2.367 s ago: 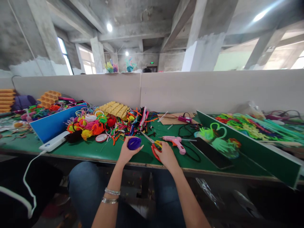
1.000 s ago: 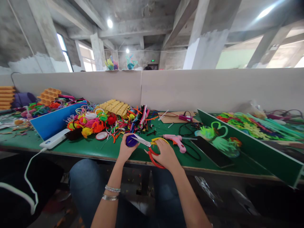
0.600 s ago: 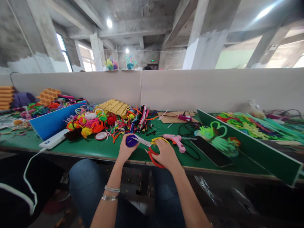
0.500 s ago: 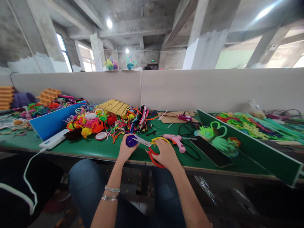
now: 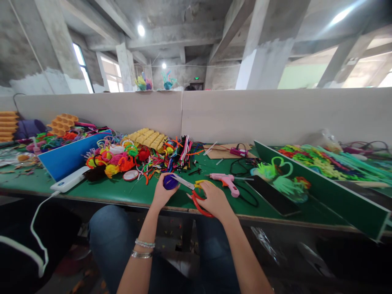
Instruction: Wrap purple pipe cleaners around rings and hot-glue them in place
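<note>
My left hand (image 5: 162, 193) is closed round a dark blue-purple fuzzy ball (image 5: 168, 182), held above the front edge of the green table. In my right hand (image 5: 213, 199) are scissors (image 5: 200, 206) with one red and one yellow handle. Their blades point left and meet the upper right side of the ball. The fingers of my right hand are in and around the handles. Just beyond that hand lies a pink glue gun (image 5: 225, 181).
Left of centre is a heap of colourful pipe-cleaner pieces (image 5: 125, 159) beside a blue board (image 5: 75, 153) and a white power strip (image 5: 70, 181). On the right are a phone (image 5: 272, 195), green swan figures (image 5: 284, 181) and a green divider (image 5: 318, 190). A pale partition (image 5: 275, 116) stands behind.
The scissors' blades have come closer together at the ball, and the handles have drawn in with my right hand's fingers. My left hand has barely moved.
</note>
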`<state>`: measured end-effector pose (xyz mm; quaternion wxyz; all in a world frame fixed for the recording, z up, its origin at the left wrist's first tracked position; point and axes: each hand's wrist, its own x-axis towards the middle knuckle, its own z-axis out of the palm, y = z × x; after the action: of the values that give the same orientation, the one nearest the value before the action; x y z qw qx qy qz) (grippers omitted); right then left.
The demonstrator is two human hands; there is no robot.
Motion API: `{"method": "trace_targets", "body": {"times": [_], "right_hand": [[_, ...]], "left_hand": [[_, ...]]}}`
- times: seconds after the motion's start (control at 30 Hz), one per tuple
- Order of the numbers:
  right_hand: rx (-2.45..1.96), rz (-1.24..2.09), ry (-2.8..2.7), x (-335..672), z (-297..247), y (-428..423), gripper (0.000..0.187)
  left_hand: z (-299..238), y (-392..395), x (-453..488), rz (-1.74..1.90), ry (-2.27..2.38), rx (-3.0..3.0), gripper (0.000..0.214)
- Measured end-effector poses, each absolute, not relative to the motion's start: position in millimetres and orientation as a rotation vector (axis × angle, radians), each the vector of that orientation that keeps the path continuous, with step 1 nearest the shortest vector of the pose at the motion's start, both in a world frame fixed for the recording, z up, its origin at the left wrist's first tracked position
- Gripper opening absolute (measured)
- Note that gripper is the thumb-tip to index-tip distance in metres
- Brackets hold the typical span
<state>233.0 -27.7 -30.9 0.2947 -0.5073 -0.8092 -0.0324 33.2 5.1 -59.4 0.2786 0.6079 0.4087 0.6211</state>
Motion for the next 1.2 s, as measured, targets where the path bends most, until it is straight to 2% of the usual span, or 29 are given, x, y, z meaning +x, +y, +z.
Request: {"method": "trace_targets", "body": {"times": [1.2], "right_hand": [[-1.436, -0.048, -2.161, 234.5, -35.4, -22.5, 0.035]], "left_hand": [[-61.0, 5.9, 32.6, 1.6, 1.152, 1.609, 0.044]]}}
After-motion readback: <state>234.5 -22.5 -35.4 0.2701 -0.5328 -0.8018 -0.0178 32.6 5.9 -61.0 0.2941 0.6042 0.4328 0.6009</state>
